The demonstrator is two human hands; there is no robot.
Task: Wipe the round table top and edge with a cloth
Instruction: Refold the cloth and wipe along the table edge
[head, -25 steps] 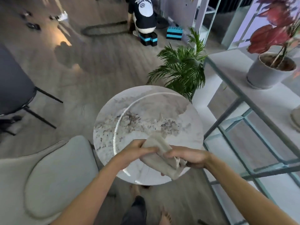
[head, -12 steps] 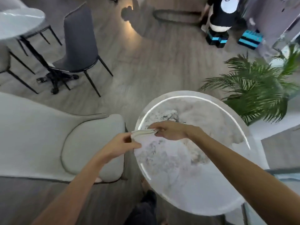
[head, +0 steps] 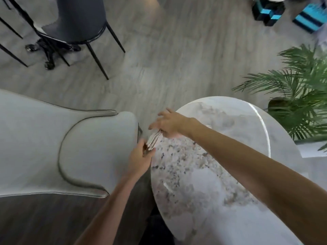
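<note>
Round, glossy marble-patterned table top point(head: 221, 174), white with grey and brown speckled veining, fills the lower right of the head view, a curved streak of reflected light running down its right side. At its left edge a folded, pale beige cloth point(head: 154, 139) is stretched as a narrow band between both hands, lying right over the rim; whether it touches the edge itself is blurred. The left hand point(head: 141, 159) sits just off the table, beside the rim, its fingers pinched shut on the lower end of the cloth. The right hand point(head: 170, 123) reaches across the top from the right, its forearm over the marble; its thumb side grips the upper end of the cloth while the other fingers are spread open, pointing out past the edge.

Just left of the table stands a light grey upholstered armchair point(head: 53, 144) with darker piping tracing a rounded seat outline. Farther back on the grey wood-look floor point(head: 177, 59) is a dark grey chair with thin black legs point(head: 77, 20). A green palm-like plant in a dark pot point(head: 300, 96) stands beside the table's right side. At the top right are black and bright blue boxes point(head: 269, 11); no writing or brand marks on them can be read through the blur.
</note>
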